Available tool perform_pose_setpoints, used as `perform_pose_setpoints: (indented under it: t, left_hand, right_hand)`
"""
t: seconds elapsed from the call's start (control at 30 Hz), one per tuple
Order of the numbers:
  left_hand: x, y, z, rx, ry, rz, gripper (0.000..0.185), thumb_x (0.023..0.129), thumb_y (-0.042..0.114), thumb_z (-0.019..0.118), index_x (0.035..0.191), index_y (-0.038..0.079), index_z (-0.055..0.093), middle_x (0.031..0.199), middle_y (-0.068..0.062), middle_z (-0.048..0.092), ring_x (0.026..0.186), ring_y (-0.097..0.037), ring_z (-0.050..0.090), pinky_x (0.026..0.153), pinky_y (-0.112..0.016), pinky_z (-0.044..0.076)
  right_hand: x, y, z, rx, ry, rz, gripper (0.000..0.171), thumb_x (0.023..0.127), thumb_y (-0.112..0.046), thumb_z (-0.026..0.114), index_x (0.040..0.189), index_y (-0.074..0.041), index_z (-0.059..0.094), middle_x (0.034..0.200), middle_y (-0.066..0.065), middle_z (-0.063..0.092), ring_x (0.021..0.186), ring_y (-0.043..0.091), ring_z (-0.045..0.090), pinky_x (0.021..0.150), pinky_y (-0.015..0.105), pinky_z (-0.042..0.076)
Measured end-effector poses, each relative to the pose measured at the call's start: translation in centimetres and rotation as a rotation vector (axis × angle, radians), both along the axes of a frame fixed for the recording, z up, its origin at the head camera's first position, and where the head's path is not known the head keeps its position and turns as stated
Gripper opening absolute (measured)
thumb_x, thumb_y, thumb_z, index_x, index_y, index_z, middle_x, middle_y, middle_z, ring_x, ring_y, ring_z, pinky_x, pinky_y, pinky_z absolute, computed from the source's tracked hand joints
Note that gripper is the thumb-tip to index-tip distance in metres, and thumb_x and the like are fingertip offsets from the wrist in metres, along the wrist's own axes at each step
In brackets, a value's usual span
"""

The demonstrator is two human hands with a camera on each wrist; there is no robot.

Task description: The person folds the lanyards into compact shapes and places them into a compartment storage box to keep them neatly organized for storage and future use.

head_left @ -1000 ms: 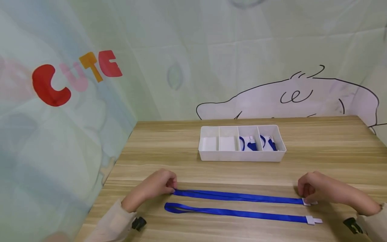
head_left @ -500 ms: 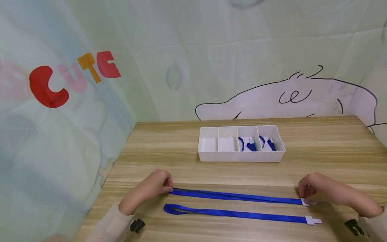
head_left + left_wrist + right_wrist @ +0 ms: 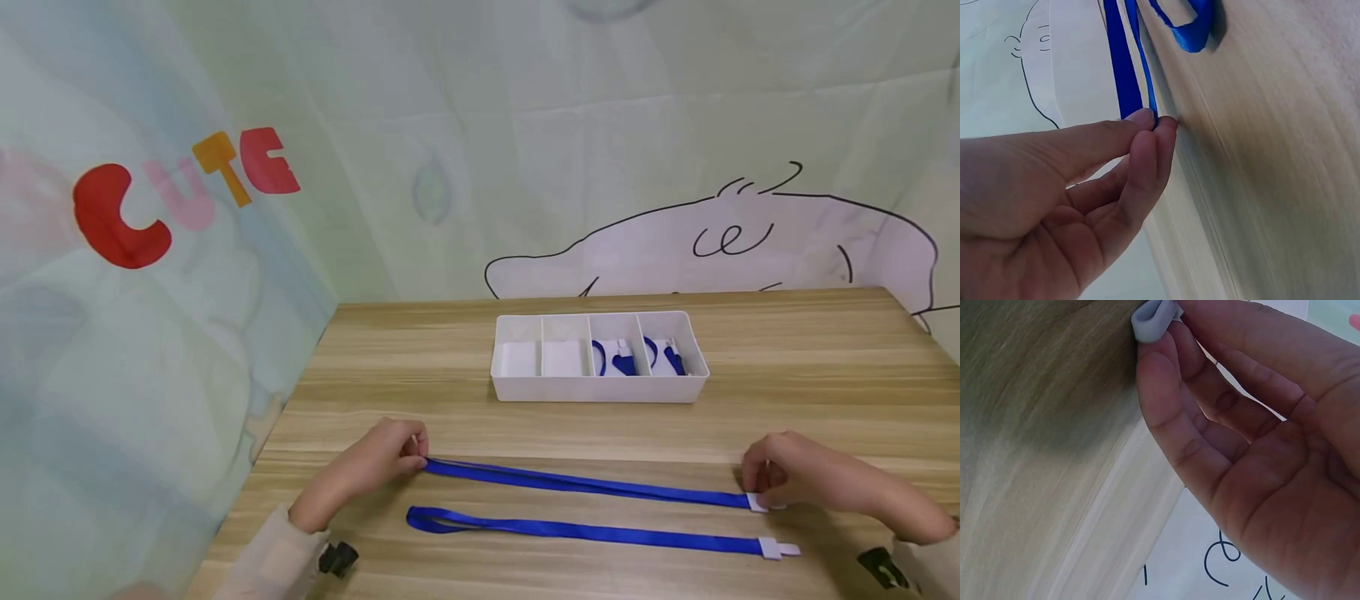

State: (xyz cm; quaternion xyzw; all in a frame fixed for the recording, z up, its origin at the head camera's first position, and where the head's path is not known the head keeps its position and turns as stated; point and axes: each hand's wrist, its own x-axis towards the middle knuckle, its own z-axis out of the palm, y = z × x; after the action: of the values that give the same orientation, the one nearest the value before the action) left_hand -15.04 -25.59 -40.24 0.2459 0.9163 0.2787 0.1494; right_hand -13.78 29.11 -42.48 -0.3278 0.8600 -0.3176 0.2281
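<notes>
A blue lanyard point(image 3: 585, 485) stretches sideways between the two hands. At its looped end, my left hand point(image 3: 385, 457) pinches the strap between thumb and fingertips; the left wrist view shows the ribbon point(image 3: 1124, 75) running away from the pinch. My right hand point(image 3: 806, 468) pinches the white plastic clip point(image 3: 1152, 322) at the other end, partly hidden by the fingers in the head view. Nearer the person, a second blue lanyard point(image 3: 600, 533) lies flat on the table, its loop at the left and its white clip point(image 3: 772, 548) at the right.
Behind the lanyards stands a white divided box point(image 3: 600, 389). Its two right compartments each contain a blue strap with a pale end, such as the blue piece point(image 3: 624, 364). The wooden table point(image 3: 420, 350) meets a printed cloth backdrop point(image 3: 420, 167) at its back edge.
My left hand has shifted slightly left and the looped end it pinches has risen a little. The right hand stays almost in place on the clip. The second lanyard and the box have not moved.
</notes>
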Motion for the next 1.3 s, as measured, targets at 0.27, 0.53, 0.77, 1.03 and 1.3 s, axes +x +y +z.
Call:
perform_pose_setpoints:
  t: [0.27,0.53,0.77,1.03,1.3]
  left_hand:
    - [-0.2,-0.2,-0.2,0.040,-0.057,0.016,0.016,0.092,-0.004,0.067,0.086,0.007,0.057,0.072,-0.003,0.067,0.063,-0.012,0.059,0.056,-0.022,0.047]
    - [-0.3,-0.2,-0.2,0.070,-0.067,-0.005,0.013,0.092,-0.008,0.065,0.087,0.004,0.060,0.070,-0.004,0.067,0.061,-0.011,0.060,0.056,-0.022,0.048]
    - [-0.5,-0.6,-0.1,0.103,-0.083,-0.006,0.012,0.091,-0.009,0.065,0.088,0.002,0.063,0.075,-0.005,0.069,0.066,-0.014,0.064,0.060,-0.024,0.054]
    - [-0.6,-1.1,-0.3,0.115,-0.039,0.007,0.007,0.091,0.010,0.074,0.085,0.008,0.069,0.077,0.003,0.069,0.068,-0.007,0.063,0.062,-0.023,0.054]
    - [-0.6,-1.3,-0.4,0.152,-0.031,0.052,0.014,0.092,0.018,0.073,0.084,0.007,0.072,0.076,-0.003,0.069,0.067,-0.016,0.066,0.060,-0.024,0.054]
  right_hand:
    - [0.1,0.1,-0.1,-0.005,-0.016,-0.022,0.013,0.083,-0.005,0.078,0.084,-0.011,0.067,0.078,-0.015,0.058,0.066,-0.001,0.050,0.054,0.024,0.048]
    - [0.1,-0.2,-0.1,0.022,0.001,-0.049,0.017,0.082,-0.014,0.082,0.084,-0.011,0.066,0.075,-0.013,0.056,0.066,0.000,0.049,0.055,0.024,0.046]
    - [0.2,-0.5,-0.1,0.068,0.015,-0.064,0.017,0.081,-0.010,0.082,0.082,-0.013,0.065,0.072,-0.013,0.054,0.064,0.000,0.046,0.053,0.023,0.044]
    - [0.1,-0.5,-0.2,0.060,0.007,-0.044,0.018,0.082,-0.011,0.081,0.080,-0.014,0.064,0.070,-0.014,0.052,0.063,0.000,0.046,0.052,0.022,0.043]
    - [0.2,-0.5,-0.3,0.036,-0.026,-0.035,0.018,0.084,-0.016,0.080,0.079,-0.017,0.063,0.070,-0.015,0.053,0.063,0.000,0.048,0.052,0.021,0.043]
